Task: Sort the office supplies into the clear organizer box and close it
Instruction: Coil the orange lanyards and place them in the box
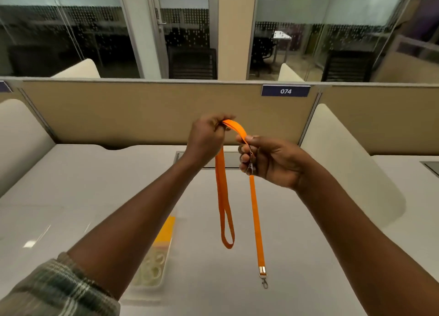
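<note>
I hold an orange lanyard (257, 220) up in the air above the white desk (71, 185). My left hand (206, 137) pinches its top fold, and my right hand (273, 161) grips the strap just to the right. A loop hangs down under my left hand, and a longer end with a metal clip (263, 279) dangles under my right. The clear organizer box (158, 256) lies on the desk beneath my left forearm, which hides most of it. Yellow and pale items show inside it.
A beige partition (142, 111) with a "074" label (285, 91) stands behind the desk. Cream side dividers (351, 163) flank it left and right. A grey cable hatch (231, 160) sits in the desk's back edge, behind my hands.
</note>
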A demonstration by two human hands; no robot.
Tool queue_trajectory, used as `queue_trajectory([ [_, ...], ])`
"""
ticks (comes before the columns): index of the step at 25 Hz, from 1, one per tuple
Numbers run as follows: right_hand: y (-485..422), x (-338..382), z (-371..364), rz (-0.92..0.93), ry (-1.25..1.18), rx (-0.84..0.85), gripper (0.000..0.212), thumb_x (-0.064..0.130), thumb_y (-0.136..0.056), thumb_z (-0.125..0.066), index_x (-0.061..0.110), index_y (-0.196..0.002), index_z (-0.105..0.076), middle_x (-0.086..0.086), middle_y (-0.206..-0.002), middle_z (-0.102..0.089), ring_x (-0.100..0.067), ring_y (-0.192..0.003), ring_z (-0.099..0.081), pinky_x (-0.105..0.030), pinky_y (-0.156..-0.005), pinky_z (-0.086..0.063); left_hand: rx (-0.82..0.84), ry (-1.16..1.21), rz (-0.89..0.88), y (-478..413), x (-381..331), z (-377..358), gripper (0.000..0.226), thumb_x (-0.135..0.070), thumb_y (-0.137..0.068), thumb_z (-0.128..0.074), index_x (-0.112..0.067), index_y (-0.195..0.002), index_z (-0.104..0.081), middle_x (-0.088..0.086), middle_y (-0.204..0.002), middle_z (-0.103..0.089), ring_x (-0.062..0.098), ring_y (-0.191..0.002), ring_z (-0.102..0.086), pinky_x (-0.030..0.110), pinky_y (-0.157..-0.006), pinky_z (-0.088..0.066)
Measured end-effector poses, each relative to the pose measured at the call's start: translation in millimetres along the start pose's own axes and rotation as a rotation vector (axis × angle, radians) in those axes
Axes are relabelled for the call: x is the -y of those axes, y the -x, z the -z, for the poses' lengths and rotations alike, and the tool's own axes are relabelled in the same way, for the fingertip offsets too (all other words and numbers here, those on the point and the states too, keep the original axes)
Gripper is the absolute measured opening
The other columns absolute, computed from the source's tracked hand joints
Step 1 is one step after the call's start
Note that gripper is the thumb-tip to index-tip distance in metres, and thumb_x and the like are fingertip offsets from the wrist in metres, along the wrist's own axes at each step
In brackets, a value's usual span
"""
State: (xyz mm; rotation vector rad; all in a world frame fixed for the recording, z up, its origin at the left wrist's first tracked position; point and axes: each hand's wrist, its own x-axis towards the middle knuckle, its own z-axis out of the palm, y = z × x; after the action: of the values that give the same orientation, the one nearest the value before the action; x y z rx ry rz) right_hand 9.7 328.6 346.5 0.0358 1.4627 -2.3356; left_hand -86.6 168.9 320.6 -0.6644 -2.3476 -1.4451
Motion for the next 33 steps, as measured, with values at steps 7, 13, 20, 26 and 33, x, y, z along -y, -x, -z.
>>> queue_trajectory([
  [7, -18.6, 23.7, -14.2, 0.396, 0.032, -0.073, 0.032, 0.007, -0.103, -0.042, 0.008, -0.13, -0.06, -0.009, -0.106, -0.073, -0.019, -0.093, -0.071, -0.032, -0.086, -0.059, 0.322, 0.431, 0.266, 38.0, -9.4, -14.0, 0.018, -0.01, -0.099, -0.053, -0.006, -0.099, -0.071, 0.014, -0.084, -0.075, 0.021, -0.08, -0.074, 0.029, -0.081, -0.057],
  [13, -56.5, 0.9, 24.9, 0.767, 0.917, -0.384, 0.034, 0.013, -0.103, -0.045, 0.012, -0.134, -0.058, -0.004, -0.118, -0.072, -0.015, -0.109, -0.068, -0.037, -0.095, -0.056, 0.542, 0.64, 0.404, 66.2, -3.0, -8.8, 0.037, -0.028, -0.103, -0.045, 0.001, -0.102, -0.068, 0.014, -0.067, -0.061, 0.023, -0.062, -0.06, 0.034, -0.069, -0.054],
  [20, -52.2, -74.2, 30.2, 0.498, 0.943, -0.161, 0.033, 0.013, -0.091, -0.037, 0.011, -0.091, -0.07, -0.008, -0.083, -0.071, -0.02, -0.083, -0.067, -0.039, -0.083, -0.054, 0.268, 1.234, 0.454, 28.2, -16.0, 31.3, 0.044, -0.032, -0.103, -0.038, -0.008, -0.085, -0.071, 0.017, -0.107, -0.072, 0.029, -0.103, -0.07, 0.041, -0.099, -0.052],
  [26, -31.7, -84.9, -12.8, 0.323, 0.197, -0.006, 0.032, 0.019, -0.104, -0.036, 0.002, -0.094, -0.062, -0.008, -0.066, -0.051, -0.022, -0.065, -0.053, -0.046, -0.086, -0.052, 0.106, 0.708, 0.454, 39.7, 30.7, 15.3, 0.041, -0.025, -0.104, -0.039, 0.002, -0.092, -0.066, 0.013, -0.094, -0.074, 0.026, -0.091, -0.07, 0.037, -0.088, -0.053],
  [33, -50.4, -68.0, -3.0, 0.349, -0.249, -0.188, 0.032, 0.024, -0.105, -0.038, 0.004, -0.105, -0.063, -0.004, -0.072, -0.06, -0.021, -0.074, -0.062, -0.038, -0.078, -0.053, 0.261, 0.648, 0.583, 100.2, 34.6, -18.8, 0.047, -0.048, -0.1, -0.044, -0.009, -0.091, -0.068, 0.004, -0.06, -0.052, 0.019, -0.059, -0.048, 0.04, -0.07, -0.048],
])
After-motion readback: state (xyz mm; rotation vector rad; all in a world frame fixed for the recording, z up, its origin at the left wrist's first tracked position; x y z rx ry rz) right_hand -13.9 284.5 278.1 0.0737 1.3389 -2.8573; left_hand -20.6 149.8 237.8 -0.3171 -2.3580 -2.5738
